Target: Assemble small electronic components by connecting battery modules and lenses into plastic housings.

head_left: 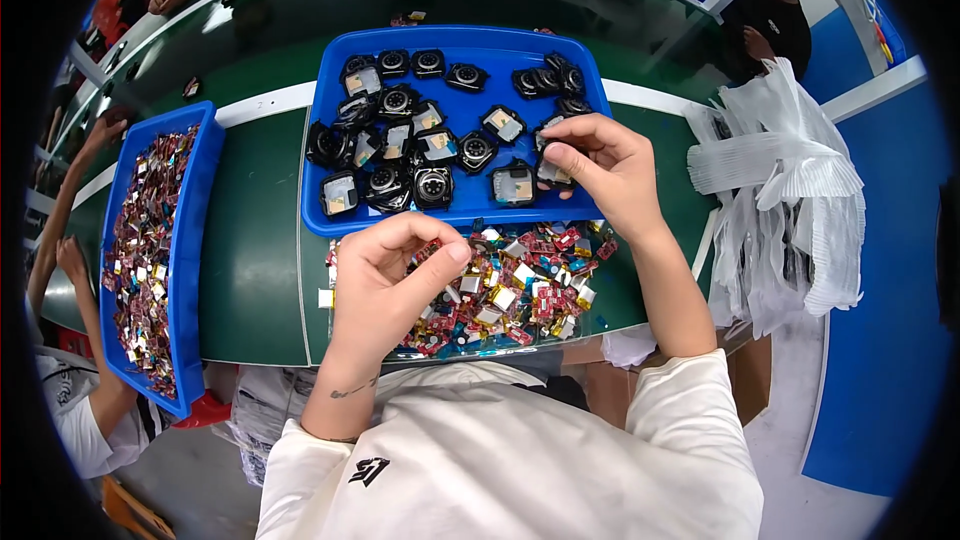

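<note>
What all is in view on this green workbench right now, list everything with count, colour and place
Blue plastic tray: one, centre of the bench, holding black square device housings.
Black square device housings: roughly two dozen, black with silver or round faces, inside the centre tray.
Small foil-wrapped flat parts: a heap, red, silver and gold, on the near edge of the bench.
Second blue plastic tray: one, at the left, filled with similar small parts.
White plastic bags: a pile, at the right.
Green bench top: one, with white stripes.
Other people: hands at the left and far edges.
Left hand: over the heap, fingers curled.
Right hand: pinching one housing at the tray's right edge.
</note>
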`<move>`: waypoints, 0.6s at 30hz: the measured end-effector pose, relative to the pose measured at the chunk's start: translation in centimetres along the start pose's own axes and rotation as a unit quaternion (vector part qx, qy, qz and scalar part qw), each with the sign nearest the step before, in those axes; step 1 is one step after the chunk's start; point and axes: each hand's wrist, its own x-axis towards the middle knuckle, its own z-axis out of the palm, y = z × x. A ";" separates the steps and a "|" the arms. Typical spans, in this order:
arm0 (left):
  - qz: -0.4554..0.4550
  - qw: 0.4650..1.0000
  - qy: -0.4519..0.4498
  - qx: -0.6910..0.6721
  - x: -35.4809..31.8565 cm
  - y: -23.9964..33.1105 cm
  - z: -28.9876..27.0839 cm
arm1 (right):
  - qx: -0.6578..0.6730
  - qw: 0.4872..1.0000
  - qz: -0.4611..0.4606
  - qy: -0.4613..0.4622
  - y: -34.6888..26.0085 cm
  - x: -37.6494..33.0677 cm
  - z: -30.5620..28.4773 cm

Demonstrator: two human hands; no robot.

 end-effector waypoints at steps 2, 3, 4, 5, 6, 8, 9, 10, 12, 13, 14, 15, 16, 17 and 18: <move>0.025 0.999 -0.002 0.042 0.6 -0.4 0.4 | 0.014 0.998 0.031 -0.043 -0.6 -0.6 0.6; 0.053 0.995 -0.004 0.081 0.9 -0.6 0.6 | 0.030 0.996 0.046 -0.072 -1.0 -0.9 0.9; 0.107 0.987 0.010 0.120 1.3 -1.0 1.0 | 0.049 0.994 0.048 -0.090 -1.2 -1.2 1.4; 0.104 0.987 0.007 0.123 1.5 -1.2 1.2 | 0.063 0.990 0.065 -0.112 -1.0 -1.5 1.8; 0.117 0.979 0.030 0.165 1.7 -1.4 1.5 | 0.093 0.987 0.054 -0.118 -0.3 -1.8 2.1; 0.120 0.966 0.073 0.218 2.1 -1.7 2.1 | 0.121 0.983 0.054 -0.128 0.2 -2.3 2.7; 0.116 0.966 0.071 0.221 2.2 -1.8 2.2 | 0.124 0.983 0.056 -0.126 0.5 -2.4 2.7; 0.115 0.957 0.080 0.252 2.2 -1.8 2.3 | 0.111 0.983 0.049 -0.134 0.8 -2.4 2.8; 0.119 0.940 0.100 0.303 2.3 -2.0 2.4 | 0.099 0.983 0.045 -0.145 0.8 -2.6 3.0; 0.117 0.940 0.098 0.305 2.3 -2.0 2.3 | 0.101 0.984 0.046 -0.143 0.8 -2.7 2.9; 0.126 0.930 0.100 0.330 2.4 -2.1 2.3 | 0.080 0.984 0.062 -0.149 0.9 -2.7 2.8; 0.135 0.920 0.102 0.354 2.4 -2.1 2.2 | 0.058 0.983 0.078 -0.157 0.9 -2.8 2.7; 0.133 0.920 0.101 0.356 2.4 -2.1 2.3 | 0.060 0.983 0.079 -0.155 0.9 -2.9 2.8; 0.124 0.920 0.104 0.356 2.4 -2.0 2.4 | 0.066 0.982 0.086 -0.155 0.9 -2.9 3.0; 0.116 0.921 0.108 0.355 2.4 -1.9 2.5 | 0.070 0.981 0.093 -0.155 0.8 -3.0 3.1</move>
